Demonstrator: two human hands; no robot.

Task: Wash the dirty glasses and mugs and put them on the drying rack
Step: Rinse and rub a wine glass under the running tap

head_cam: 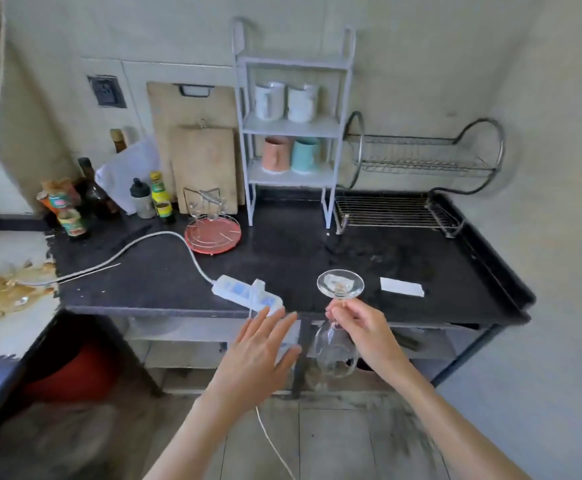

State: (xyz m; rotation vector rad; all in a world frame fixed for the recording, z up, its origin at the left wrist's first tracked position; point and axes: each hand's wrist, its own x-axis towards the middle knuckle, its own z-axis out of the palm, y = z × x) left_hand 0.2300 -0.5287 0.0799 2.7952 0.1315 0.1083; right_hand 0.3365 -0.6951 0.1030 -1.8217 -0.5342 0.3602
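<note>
While R hand [362, 332] pinches inverted wine glass [338, 317] by stem, I note L hand [260, 351] splayed, holding nothing, nr power strip [246, 294].

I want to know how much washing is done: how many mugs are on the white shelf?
4: two white mugs on the upper tier of the shelf, a pink mug and a teal mug below. None looks hidden.

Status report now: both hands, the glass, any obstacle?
Left hand open, empty. Right hand holds wine glass upside down by stem. Power strip near counter edge.
</note>
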